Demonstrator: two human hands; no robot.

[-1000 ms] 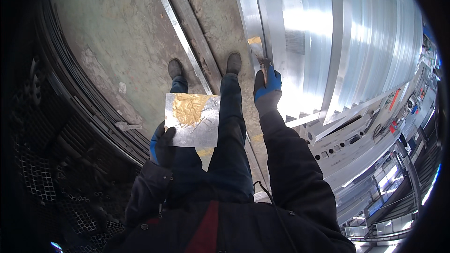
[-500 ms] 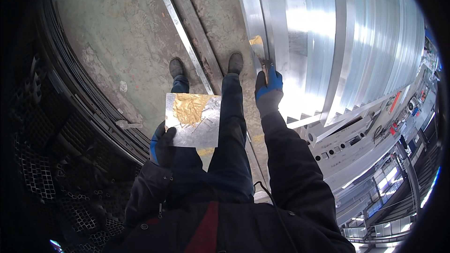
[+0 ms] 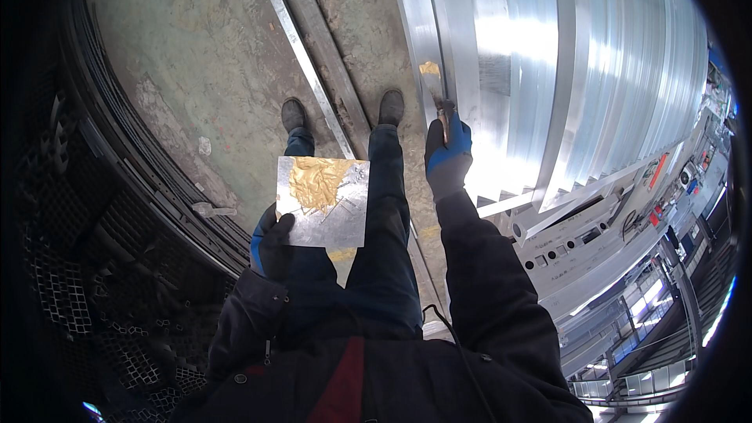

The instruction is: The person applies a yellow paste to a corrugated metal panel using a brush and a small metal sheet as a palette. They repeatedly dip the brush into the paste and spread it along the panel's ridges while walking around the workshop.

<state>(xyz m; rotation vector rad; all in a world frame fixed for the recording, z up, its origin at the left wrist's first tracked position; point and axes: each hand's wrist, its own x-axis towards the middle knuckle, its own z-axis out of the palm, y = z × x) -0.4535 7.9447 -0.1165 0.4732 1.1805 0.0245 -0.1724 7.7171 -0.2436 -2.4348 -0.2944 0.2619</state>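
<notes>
My left hand, in a blue and dark glove, grips the lower left edge of a flat metal plate with the thumb on top. A spread of yellow putty covers the plate's upper part, with scratch-like streaks below it. My right hand, gloved alike, is closed around the handle of a putty knife. The knife lies against the long metal profile at the near edge of the stack. Just past its tip, a small yellow putty patch sits on that profile. The blade is partly hard to make out.
Shiny metal profiles lie stacked along the right. A bright strip and a grey bar run along the floor between my feet. Dark mesh-like tubing ends and long rods fill the left side.
The putty knife has shifted slightly at the profile, and more of the yellow patch's outline shows. My left hand and the plate stay almost where they were.
</notes>
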